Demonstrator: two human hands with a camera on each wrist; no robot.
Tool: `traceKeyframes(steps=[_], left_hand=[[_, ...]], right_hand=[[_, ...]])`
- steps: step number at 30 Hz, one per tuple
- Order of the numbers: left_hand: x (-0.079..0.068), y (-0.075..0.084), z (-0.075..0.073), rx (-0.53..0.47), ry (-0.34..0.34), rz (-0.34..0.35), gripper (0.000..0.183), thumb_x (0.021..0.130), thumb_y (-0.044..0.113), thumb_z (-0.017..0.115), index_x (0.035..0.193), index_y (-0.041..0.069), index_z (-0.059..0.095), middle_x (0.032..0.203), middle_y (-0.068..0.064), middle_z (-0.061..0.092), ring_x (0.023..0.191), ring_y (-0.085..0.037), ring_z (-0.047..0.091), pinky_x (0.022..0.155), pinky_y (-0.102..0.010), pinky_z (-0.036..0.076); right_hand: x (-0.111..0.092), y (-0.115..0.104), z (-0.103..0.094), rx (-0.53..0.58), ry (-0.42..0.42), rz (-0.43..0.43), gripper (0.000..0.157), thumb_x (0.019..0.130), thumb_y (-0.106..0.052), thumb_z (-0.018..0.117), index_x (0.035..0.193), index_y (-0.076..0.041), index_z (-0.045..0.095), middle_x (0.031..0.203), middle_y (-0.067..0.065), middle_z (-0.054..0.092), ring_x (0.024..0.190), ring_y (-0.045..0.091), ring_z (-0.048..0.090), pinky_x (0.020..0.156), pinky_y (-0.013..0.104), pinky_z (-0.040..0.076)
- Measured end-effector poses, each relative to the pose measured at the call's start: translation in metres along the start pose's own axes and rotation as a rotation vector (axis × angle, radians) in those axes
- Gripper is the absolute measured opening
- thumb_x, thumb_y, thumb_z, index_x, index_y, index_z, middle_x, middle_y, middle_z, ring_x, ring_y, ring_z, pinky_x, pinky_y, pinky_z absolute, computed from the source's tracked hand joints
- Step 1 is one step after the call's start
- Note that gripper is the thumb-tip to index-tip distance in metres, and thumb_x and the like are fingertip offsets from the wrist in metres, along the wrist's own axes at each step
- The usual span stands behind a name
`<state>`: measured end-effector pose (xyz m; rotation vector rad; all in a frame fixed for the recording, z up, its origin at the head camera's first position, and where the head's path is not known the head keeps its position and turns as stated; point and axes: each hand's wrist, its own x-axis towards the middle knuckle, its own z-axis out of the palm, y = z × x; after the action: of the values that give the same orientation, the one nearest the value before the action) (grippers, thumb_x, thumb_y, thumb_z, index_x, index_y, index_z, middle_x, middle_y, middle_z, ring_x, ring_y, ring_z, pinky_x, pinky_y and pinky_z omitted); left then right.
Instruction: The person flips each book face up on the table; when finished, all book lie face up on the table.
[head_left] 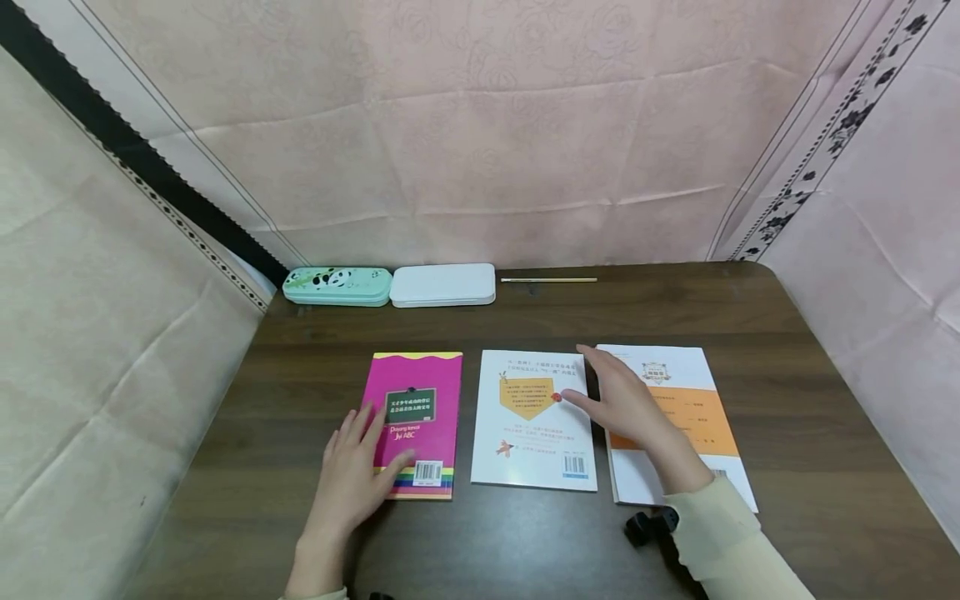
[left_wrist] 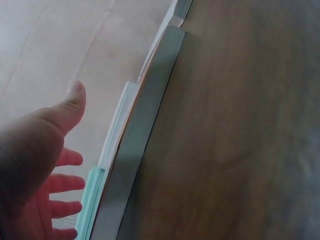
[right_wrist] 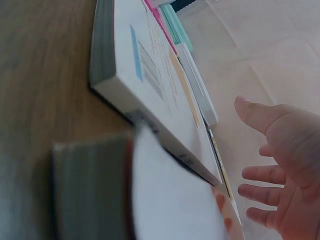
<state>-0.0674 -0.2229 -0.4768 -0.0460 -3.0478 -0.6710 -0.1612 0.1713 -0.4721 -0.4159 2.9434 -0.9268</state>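
Note:
Three books lie side by side on a dark wooden table. My left hand [head_left: 351, 475], fingers spread, is over the left edge of the pink book [head_left: 442, 417]; its thumb reaches across the rainbow stripe near the barcode. The white book [head_left: 517, 462] with a yellow badge lies in the middle. On the right is the white and orange book [head_left: 693, 417], partly covered by my right hand [head_left: 626, 404]. That hand's thumb points over the middle book's right edge, fingers extended. Both wrist views show the hands with fingers apart and nothing gripped, the left hand [left_wrist: 45, 150] beside the pink book's page edge [left_wrist: 145, 130].
Along the table's back edge stand a mint pencil case [head_left: 337, 287] with a panda picture and a white case [head_left: 442, 286]. A thin gold-coloured stick [head_left: 549, 280] lies right of them. Pale patterned cloth [head_left: 487, 150] hangs behind and at both sides.

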Motion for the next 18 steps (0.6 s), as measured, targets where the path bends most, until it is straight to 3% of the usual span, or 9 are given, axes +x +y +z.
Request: traceKeyframes(steps=[12, 18], left_hand=[[-0.007, -0.011, -0.005, -0.013, -0.079, -0.064, 0.097, 0.085, 0.059, 0.073, 0.155, 0.001, 0.038, 0.161, -0.025, 0.028, 0.148, -0.047, 0.019, 0.114, -0.07, 0.021], [-0.009, -0.016, -0.008, -0.034, -0.12, -0.094, 0.11, 0.081, 0.071, 0.069, 0.156, -0.001, 0.032, 0.163, -0.025, 0.023, 0.148, -0.047, 0.018, 0.112, -0.071, 0.026]], right_hand=[[0.024, -0.012, 0.015, 0.047, -0.02, -0.052, 0.083, 0.089, -0.039, 0.079, 0.155, -0.007, 0.039, 0.154, 0.018, 0.044, 0.142, 0.039, 0.039, 0.113, 0.059, 0.035], [0.039, -0.017, 0.021, 0.098, -0.052, -0.066, 0.083, 0.089, -0.041, 0.078, 0.155, -0.009, 0.038, 0.155, 0.016, 0.044, 0.143, 0.038, 0.038, 0.114, 0.058, 0.035]])
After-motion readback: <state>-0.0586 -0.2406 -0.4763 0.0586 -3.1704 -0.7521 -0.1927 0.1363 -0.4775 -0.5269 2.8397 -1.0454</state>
